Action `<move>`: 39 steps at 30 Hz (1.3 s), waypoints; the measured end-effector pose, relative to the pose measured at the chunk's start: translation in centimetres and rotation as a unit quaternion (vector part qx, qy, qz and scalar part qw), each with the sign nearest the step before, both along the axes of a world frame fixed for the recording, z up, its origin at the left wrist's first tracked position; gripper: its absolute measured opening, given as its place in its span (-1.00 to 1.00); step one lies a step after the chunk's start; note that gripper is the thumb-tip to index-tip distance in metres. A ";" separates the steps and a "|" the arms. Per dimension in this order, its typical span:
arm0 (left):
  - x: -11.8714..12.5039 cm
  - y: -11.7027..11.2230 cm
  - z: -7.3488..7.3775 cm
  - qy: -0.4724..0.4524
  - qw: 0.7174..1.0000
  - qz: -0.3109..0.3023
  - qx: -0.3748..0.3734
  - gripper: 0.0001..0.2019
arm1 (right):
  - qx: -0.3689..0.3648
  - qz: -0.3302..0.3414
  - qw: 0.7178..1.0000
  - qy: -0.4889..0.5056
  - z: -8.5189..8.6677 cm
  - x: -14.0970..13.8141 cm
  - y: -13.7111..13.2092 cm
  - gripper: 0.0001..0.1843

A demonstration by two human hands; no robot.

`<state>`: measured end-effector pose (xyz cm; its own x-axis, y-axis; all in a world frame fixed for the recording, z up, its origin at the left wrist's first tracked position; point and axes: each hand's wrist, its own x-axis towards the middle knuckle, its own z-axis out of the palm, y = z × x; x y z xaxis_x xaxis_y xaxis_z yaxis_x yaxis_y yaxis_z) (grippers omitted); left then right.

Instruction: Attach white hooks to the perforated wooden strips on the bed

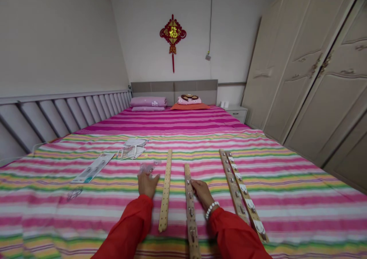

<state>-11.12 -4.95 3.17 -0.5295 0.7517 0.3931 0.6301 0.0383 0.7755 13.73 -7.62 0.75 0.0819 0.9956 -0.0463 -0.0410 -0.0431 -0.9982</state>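
Observation:
Several long wooden strips lie on a striped bedsheet [258, 163]. My left hand [147, 184] rests on the sheet beside a bare perforated strip [166, 190], its fingers closed near a small clear plastic bag [147, 168]. My right hand [201, 192] pinches a metal hook on a second strip [190, 209] that carries several hooks. To the right, two more strips [242, 192] lie side by side, fitted with hooks and white pads. Both sleeves are red, and a white bead bracelet sits on my right wrist.
Flat packaging [93, 168] and opened white wrappers [133, 149] lie on the bed's left. Pillows [149, 102] sit by the headboard. A padded wall panel [57, 115] runs along the left, a tall wardrobe [315, 79] along the right.

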 end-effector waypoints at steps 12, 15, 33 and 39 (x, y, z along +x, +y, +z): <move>-1.8 -1.5 0.3 -0.154 0.987 0.025 -0.038 -0.87 | -0.001 -0.017 0.999 0.033 -0.2 0.2 -0.2 -0.57; -2.4 -2.7 0.8 -0.276 0.961 0.029 -0.012 -0.91 | -0.002 -0.019 0.998 0.055 -0.2 0.2 -0.2 -0.57; 3.4 -6.6 5.9 -0.368 0.880 -0.284 -0.102 -0.63 | 0.049 -0.020 0.995 0.087 4.2 0.7 -1.1 -0.67; 6.3 -5.8 7.3 -0.302 0.878 -0.353 -0.121 -0.63 | 0.056 0.106 0.989 0.090 7.0 -0.2 -2.0 -0.62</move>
<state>-4.82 -10.72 10.51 0.0440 0.9989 -0.0149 0.0407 0.0131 0.9991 13.50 -9.66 7.71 -0.1283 0.9892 0.0706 -0.2209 0.0409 -0.9744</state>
